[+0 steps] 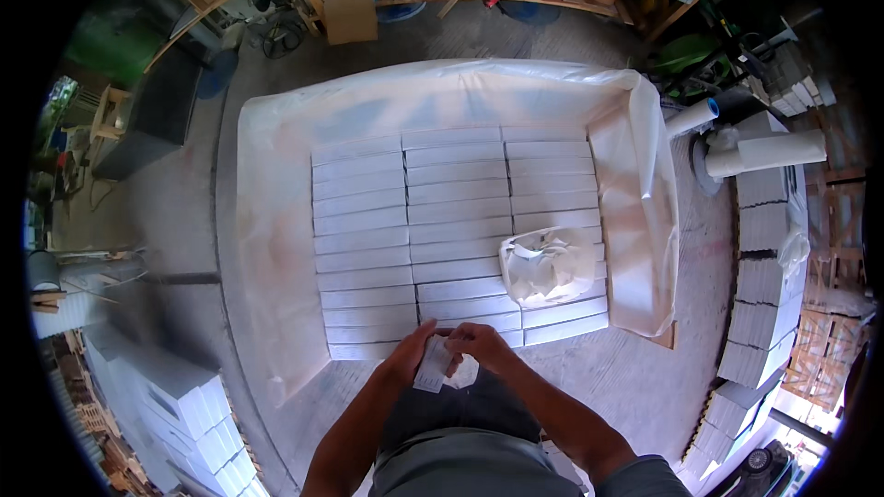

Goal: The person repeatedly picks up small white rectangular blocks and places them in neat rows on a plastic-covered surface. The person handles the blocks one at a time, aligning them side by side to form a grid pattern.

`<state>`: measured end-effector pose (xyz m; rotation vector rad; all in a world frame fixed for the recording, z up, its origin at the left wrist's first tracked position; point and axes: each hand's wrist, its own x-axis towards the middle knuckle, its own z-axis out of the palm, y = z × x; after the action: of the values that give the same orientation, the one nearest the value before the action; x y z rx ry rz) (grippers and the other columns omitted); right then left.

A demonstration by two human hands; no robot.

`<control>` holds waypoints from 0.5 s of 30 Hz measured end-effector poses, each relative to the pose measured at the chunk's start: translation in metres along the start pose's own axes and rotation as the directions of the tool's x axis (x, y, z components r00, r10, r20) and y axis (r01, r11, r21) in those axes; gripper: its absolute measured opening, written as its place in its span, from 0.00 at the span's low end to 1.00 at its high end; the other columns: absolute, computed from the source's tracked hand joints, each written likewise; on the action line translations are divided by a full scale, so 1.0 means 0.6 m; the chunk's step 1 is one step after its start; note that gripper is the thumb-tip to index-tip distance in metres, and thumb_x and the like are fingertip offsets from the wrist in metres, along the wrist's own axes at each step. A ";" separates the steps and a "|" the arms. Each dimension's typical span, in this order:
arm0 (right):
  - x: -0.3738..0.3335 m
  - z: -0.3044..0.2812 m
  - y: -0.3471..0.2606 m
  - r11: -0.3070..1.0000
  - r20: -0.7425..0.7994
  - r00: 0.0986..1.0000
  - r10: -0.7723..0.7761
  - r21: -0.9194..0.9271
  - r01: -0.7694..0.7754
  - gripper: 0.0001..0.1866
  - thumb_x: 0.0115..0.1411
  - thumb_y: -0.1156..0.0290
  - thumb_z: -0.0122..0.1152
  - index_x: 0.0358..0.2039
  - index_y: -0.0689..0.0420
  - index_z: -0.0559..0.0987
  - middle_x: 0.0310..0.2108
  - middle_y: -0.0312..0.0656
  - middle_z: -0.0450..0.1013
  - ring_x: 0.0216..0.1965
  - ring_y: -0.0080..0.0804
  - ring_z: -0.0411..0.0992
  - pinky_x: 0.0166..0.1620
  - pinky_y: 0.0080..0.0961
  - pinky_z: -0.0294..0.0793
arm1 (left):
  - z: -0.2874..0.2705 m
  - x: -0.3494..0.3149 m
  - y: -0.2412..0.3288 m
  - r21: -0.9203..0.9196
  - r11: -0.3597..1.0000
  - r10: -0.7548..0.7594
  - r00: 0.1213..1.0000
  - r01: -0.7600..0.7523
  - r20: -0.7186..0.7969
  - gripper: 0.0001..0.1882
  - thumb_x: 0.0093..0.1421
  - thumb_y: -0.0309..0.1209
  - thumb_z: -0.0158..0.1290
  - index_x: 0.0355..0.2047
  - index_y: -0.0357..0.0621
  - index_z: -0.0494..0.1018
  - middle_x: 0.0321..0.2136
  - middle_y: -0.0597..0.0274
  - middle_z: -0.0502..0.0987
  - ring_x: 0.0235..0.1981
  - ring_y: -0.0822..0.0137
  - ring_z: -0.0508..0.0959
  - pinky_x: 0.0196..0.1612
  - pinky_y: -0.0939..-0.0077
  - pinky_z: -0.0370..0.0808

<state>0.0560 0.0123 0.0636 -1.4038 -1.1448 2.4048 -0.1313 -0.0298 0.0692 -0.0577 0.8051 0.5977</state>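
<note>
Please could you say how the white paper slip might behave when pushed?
The white paper slip is probably light, looking small and thin. It might bend easily, its lower end sticking out past the left hand. Rolling seems unlikely, given its flat shape.

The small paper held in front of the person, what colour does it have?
The paper is mostly white, with faint darker marks; see the head view.
</note>
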 end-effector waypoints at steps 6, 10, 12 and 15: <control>-0.061 0.010 -0.025 0.965 -0.071 0.976 -0.207 -0.178 0.192 0.13 0.57 0.70 0.63 0.38 0.66 0.76 0.26 0.39 0.75 0.29 0.24 0.73 0.37 0.23 0.73 | 0.047 -0.028 -0.004 0.091 0.995 0.039 0.999 -0.037 -0.018 0.31 0.69 0.49 0.26 0.49 0.35 0.67 0.27 0.52 0.78 0.22 0.59 0.78 0.29 0.67 0.76; -0.089 0.009 -0.051 0.965 -0.044 0.980 -0.194 -0.187 0.182 0.13 0.57 0.69 0.62 0.38 0.65 0.76 0.26 0.39 0.76 0.28 0.24 0.73 0.37 0.23 0.73 | 0.076 -0.042 -0.002 0.088 0.996 0.027 0.999 -0.023 -0.048 0.29 0.69 0.48 0.27 0.50 0.35 0.66 0.27 0.52 0.77 0.22 0.59 0.78 0.30 0.66 0.76; -0.097 0.004 -0.064 0.981 -0.030 0.989 -0.147 -0.135 0.142 0.12 0.57 0.69 0.62 0.37 0.65 0.77 0.26 0.39 0.76 0.28 0.24 0.74 0.37 0.23 0.73 | 0.092 -0.053 0.002 0.097 0.995 0.031 0.999 -0.031 -0.006 0.29 0.69 0.48 0.27 0.50 0.35 0.66 0.28 0.52 0.77 0.23 0.59 0.78 0.31 0.66 0.76; -0.122 0.007 -0.090 0.983 -0.052 0.991 -0.123 -0.144 0.114 0.13 0.58 0.68 0.61 0.37 0.66 0.77 0.27 0.40 0.76 0.28 0.25 0.74 0.37 0.23 0.73 | 0.107 -0.059 0.001 0.110 0.993 0.033 0.999 -0.038 0.040 0.29 0.70 0.48 0.27 0.50 0.35 0.66 0.28 0.52 0.77 0.24 0.59 0.78 0.31 0.65 0.76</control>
<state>0.0800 0.0148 0.1515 -1.3949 -1.3655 2.2234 -0.1083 -0.0288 0.1387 0.0695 0.8021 0.5852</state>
